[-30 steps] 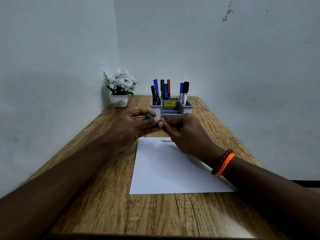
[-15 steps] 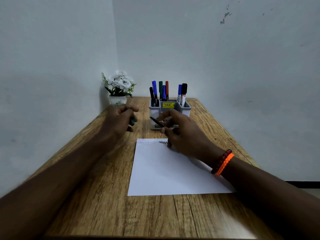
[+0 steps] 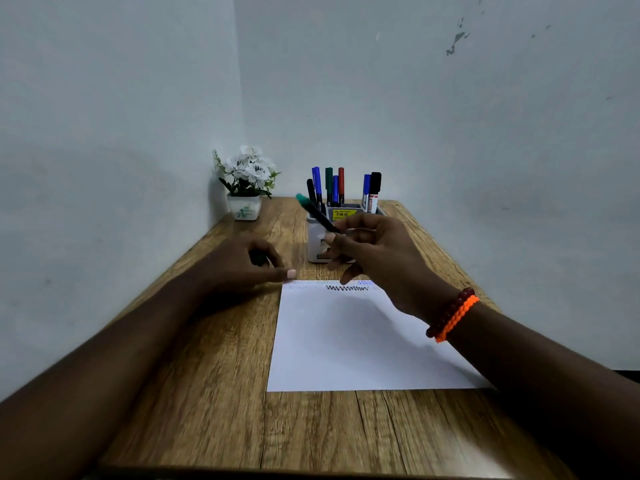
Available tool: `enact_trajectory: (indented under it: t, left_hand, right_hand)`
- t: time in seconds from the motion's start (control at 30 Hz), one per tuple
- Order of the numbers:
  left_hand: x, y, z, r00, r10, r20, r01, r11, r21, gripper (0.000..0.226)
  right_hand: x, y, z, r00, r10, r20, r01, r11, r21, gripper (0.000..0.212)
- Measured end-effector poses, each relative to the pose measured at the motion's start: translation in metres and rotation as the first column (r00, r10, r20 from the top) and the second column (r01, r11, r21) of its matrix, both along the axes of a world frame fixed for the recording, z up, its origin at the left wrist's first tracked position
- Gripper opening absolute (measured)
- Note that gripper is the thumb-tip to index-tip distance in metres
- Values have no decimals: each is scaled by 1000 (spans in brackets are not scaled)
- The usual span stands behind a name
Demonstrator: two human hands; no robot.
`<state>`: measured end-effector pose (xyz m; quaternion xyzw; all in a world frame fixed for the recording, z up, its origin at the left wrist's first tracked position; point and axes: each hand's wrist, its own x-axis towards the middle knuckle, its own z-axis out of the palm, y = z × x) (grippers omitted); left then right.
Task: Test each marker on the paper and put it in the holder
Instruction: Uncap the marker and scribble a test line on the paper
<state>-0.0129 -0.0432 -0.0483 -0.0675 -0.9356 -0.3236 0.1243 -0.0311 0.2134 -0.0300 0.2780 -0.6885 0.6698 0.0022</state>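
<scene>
Right hand (image 3: 372, 251) holds tilted green-ended black marker (image 3: 317, 212).

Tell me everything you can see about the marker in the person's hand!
The marker is slim with a dark, plastic-looking barrel and a green end. It looks blurred. The right hand holds its lower part between curled fingers, above the table, in front of the grey holder. It tilts, green end up and toward the left. Its writing tip is hidden in the hand, so I cannot tell if it is capped. Only that hand touches it.
</scene>
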Motion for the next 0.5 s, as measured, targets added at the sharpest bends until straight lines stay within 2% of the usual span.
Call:
enact_trajectory:
  t: [0.13,0.27,0.4,0.5]
  left_hand:
    - [2,0,-3,1000,-17,10,18,1000,-17,40]
    - [-2,-2,-4,1000,18,22,-18,1000,-9,46]
    - [-5,-3,-8,1000,7,27,-7,1000,27,46]
    - [-7,-8,-10,999,-13,48,10,998,65,46]
  right_hand:
    - [4,-13,11,998,-60,-25,61,998,29,27]
    - [6,-29,10,1000,-19,16,18,996,91,13]
    - [13,-38,-5,993,17,120,-27,997,78,24]
    - [16,-41,-18,987,1,161,-20,993,118,23]
